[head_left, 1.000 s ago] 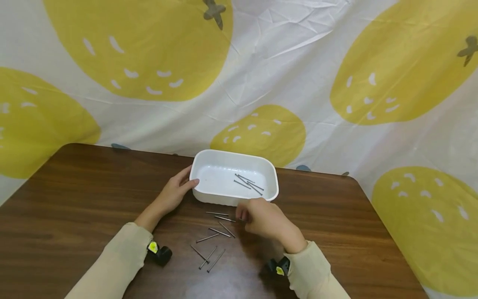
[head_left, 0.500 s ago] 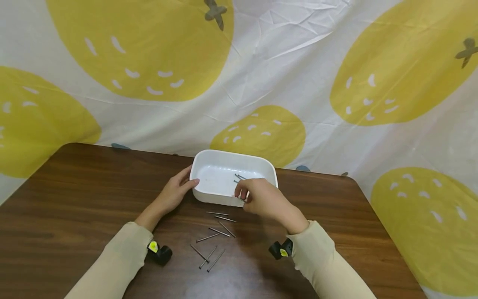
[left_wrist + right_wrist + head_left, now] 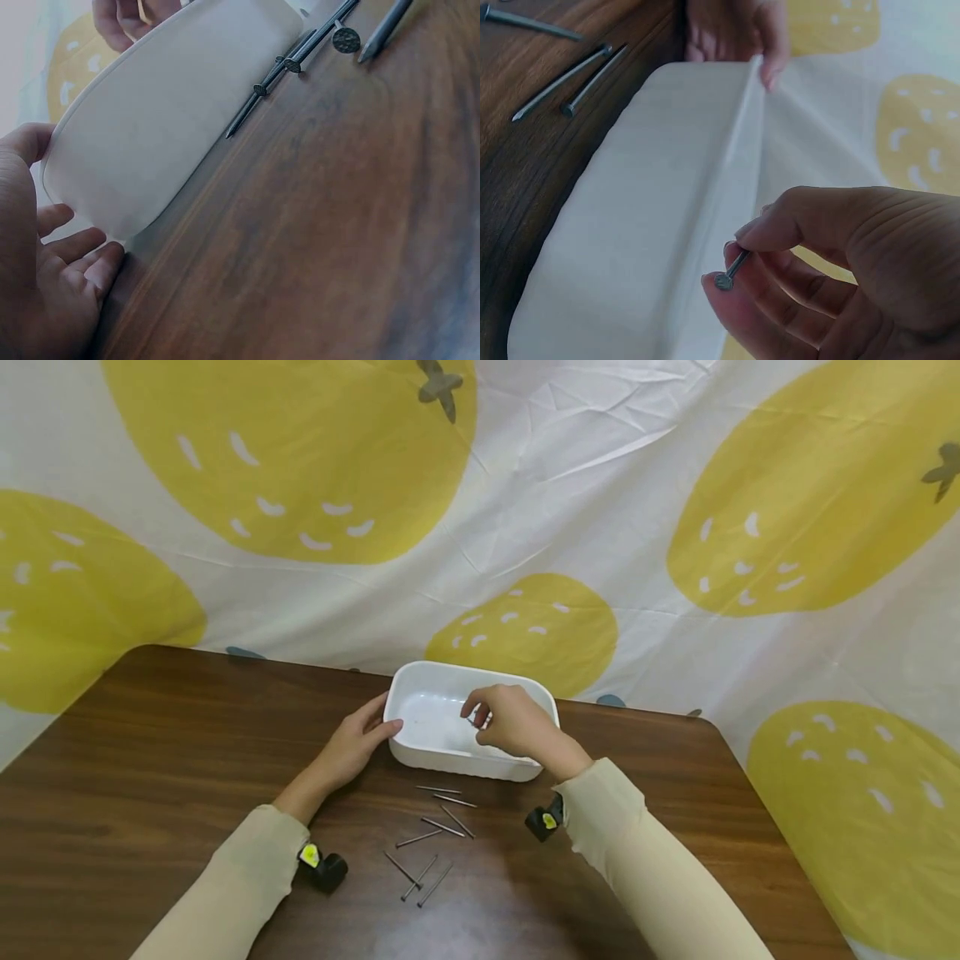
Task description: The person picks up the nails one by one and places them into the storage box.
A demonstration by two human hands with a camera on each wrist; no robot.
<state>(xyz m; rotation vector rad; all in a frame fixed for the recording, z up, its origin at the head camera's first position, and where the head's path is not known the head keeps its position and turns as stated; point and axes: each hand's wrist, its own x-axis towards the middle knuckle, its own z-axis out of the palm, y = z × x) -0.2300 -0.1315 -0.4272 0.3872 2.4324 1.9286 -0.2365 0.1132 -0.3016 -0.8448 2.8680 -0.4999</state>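
Nail (image 3: 733,268) sits pinched betw. thumb & forefinger of right hand (image 3: 512,722), held right over white tray (image 3: 420,753) (shaft hidden, so axis unclear), while left hand (image 3: 347,750) rests open-fingered vs. tray's left end, loose nails (image 3: 431,831) near.

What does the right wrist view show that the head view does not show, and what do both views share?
Only the right wrist view shows the nail pinched between thumb and fingertips of the right hand, its head pointing outward.

Only the head view shows the whole brown table, the group of loose nails on it before the tray, both sleeves, and the strawberry-print cloth behind.

Both show the white tray, the left hand touching its end, and the right hand above the tray.
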